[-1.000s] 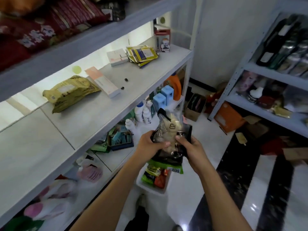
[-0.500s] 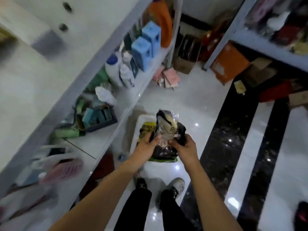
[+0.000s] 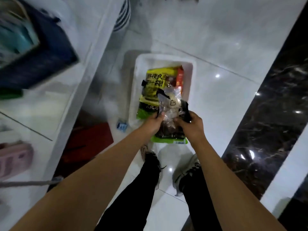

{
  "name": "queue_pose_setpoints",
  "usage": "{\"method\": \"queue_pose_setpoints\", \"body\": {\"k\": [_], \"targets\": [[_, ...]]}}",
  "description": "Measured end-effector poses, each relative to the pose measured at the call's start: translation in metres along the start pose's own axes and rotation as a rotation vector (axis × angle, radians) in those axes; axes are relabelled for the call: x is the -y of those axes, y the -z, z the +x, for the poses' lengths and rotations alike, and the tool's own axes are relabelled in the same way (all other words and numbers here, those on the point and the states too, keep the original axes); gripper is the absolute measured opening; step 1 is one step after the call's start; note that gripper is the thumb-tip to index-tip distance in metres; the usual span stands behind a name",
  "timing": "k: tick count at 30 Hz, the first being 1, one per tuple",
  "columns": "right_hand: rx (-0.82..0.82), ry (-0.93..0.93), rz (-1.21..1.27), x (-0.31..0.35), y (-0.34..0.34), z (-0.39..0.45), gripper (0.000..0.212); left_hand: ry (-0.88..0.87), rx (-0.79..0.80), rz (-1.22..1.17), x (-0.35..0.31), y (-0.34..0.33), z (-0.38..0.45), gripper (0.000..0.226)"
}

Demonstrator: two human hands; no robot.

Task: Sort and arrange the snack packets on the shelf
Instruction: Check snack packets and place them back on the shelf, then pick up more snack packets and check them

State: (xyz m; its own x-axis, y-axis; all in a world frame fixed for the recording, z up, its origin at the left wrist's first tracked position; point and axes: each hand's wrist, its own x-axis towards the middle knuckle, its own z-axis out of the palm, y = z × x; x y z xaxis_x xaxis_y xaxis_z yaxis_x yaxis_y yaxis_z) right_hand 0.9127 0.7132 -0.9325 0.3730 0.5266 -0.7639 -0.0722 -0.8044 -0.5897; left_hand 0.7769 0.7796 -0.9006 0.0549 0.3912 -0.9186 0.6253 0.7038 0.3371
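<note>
Change: the view has tipped down from the shelves to the floor, and the two hands have carried the held packets down and now hold them just over the near end of the bin.
Held packets: a clear packet (image 3: 170,105) with pale contents and a small black square logo faces the camera, in front of a dark packet with a green bottom edge (image 3: 168,139); both are upright between the hands.
Left hand (image 3: 152,121): grips the left edge of the clear packet, thumb on the front and fingers curled behind.
Right hand (image 3: 191,125): grips the right edge, fingers closed around a black flap of packaging.
Bin: a white plastic bin (image 3: 190,84) stands on the floor below the hands and holds a yellow-green packet (image 3: 154,85) with bold black characters and a red-orange packet (image 3: 180,77) against its right wall.
Floor: glossy white tiles (image 3: 225,47) with a black marble band (image 3: 275,114) to the right; a small blue item (image 3: 122,126) lies just beside the bin's near left corner.
Person: black trousers and grey shoes (image 3: 185,174) show under the forearms.
Shelf: a white lower shelf (image 3: 50,104) on the left carries a dark blue box (image 3: 41,54) and a pink object (image 3: 13,157), both blurred.
</note>
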Motion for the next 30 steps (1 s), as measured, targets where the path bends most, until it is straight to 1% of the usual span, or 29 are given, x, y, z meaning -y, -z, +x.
{"method": "queue_pose_setpoints", "body": {"k": [4,6,7,8,9,11,14,18,21,24,28,30], "targets": [[-0.008,0.025,-0.114,-0.026,-0.010,0.046,0.039,-0.007,-0.040,-0.039,0.002,-0.010,0.054,0.040],[0.011,-0.007,-0.230,-0.028,-0.009,0.059,0.048,-0.017,-0.075,-0.028,-0.002,-0.007,0.067,0.037],[0.017,-0.042,-0.282,-0.027,-0.006,0.063,0.058,-0.023,-0.080,-0.010,-0.004,-0.006,0.069,0.037],[0.024,-0.075,-0.317,-0.024,-0.002,0.063,0.066,-0.036,-0.073,0.019,-0.005,-0.004,0.066,0.037],[0.036,-0.098,-0.344,-0.019,0.001,0.060,0.070,-0.053,-0.058,0.058,-0.006,-0.001,0.060,0.039],[0.055,-0.112,-0.376,-0.003,0.006,0.042,0.065,-0.074,-0.008,0.139,-0.012,0.003,0.037,0.041],[0.061,-0.053,-0.423,0.030,0.013,-0.003,0.047,-0.148,0.024,0.286,-0.026,0.007,-0.006,0.043],[0.065,0.122,-0.465,0.087,0.027,-0.075,0.037,-0.274,-0.018,0.448,-0.059,0.012,-0.080,0.034],[0.050,0.269,-0.487,0.135,0.047,-0.133,0.033,-0.416,-0.112,0.572,-0.090,0.023,-0.154,0.031],[0.027,0.474,-0.530,0.178,0.073,-0.192,0.032,-0.562,-0.251,0.607,-0.119,0.043,-0.238,0.036],[0.021,0.762,-0.610,0.235,0.115,-0.274,0.034,-0.624,-0.490,0.566,-0.148,0.068,-0.358,0.040],[0.016,0.886,-0.639,0.267,0.136,-0.313,0.039,-0.667,-0.591,0.512,-0.159,0.075,-0.418,0.040]]}}
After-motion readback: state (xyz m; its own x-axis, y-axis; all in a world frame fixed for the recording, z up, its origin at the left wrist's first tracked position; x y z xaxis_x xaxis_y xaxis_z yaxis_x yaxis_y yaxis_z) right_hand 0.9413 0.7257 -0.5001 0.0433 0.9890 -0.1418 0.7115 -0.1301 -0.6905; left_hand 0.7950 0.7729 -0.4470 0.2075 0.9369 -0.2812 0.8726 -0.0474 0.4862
